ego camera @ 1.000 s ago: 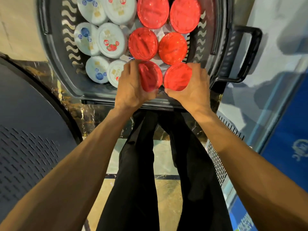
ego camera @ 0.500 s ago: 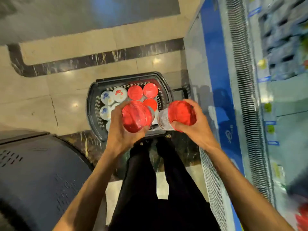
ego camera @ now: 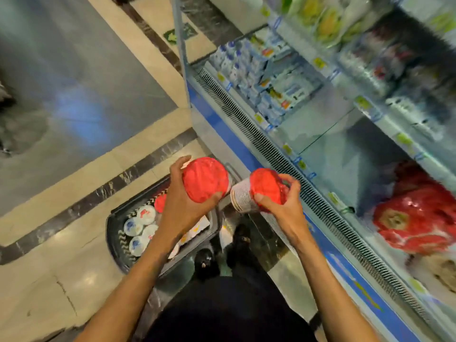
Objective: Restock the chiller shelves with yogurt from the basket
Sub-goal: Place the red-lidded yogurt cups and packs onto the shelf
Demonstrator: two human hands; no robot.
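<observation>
My left hand [ego camera: 181, 206] grips a red-lidded yogurt tub [ego camera: 205, 180] from its left side, lid facing the camera. My right hand [ego camera: 278, 206] holds a second red-lidded tub [ego camera: 265, 187], tilted so its white printed side shows. Both tubs hang in the air above the dark basket [ego camera: 116, 233] on the floor. In the basket lie several white-lidded yogurt cups [ego camera: 138, 227] and one more red lid [ego camera: 160, 202]. The chiller shelves [ego camera: 320, 134] stand to the right, with a stretch of bare shelf just beyond my right hand.
Red-wrapped packs [ego camera: 414, 218] fill the lower shelf at right. Blue and white bottles [ego camera: 249, 70] stand on the far shelf. The chiller's blue front edge and vent grille [ego camera: 283, 164] run diagonally. My shoes [ego camera: 207, 262] stand beside the basket on the tiled floor.
Both hands lifted the two red-lidded tubs out of the basket and raised them. My view swung up and right, bringing the chiller shelves into sight.
</observation>
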